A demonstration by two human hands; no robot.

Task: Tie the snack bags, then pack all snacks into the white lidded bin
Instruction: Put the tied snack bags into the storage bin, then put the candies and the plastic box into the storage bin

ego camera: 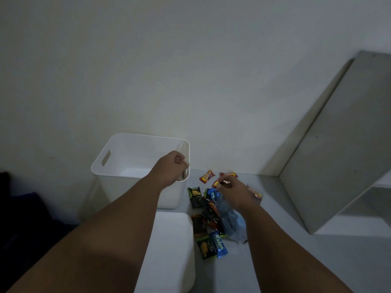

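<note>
At far left of our view, the white bin [118, 166] stood open against the pale wall [190, 70], a slot handle cut into its left side and its inside looking empty as far as we could see. Our left hand [172, 167] hung over the bin's right rim, fingers curled together; whether they pinched anything we could not tell. In front of the bin lay the white lid [169, 250], flat on the grey surface [285, 261], its long edge running toward us. Just right of the lid, a loose heap of snacks [208, 216] was scattered: black-and-green packets, a blue wrapper marked "Kalpe" [219, 244], and a crumpled bluish plastic bag [231, 220]. Beyond the heap, a red-and-yellow packet [207, 177] lay alone near the wall. Our right hand [232, 192] hovered over the heap, fingertips closed on a small red candy wrapper [220, 183]. At far right, a grey board [338, 144] leaned tilted against the wall.
</note>
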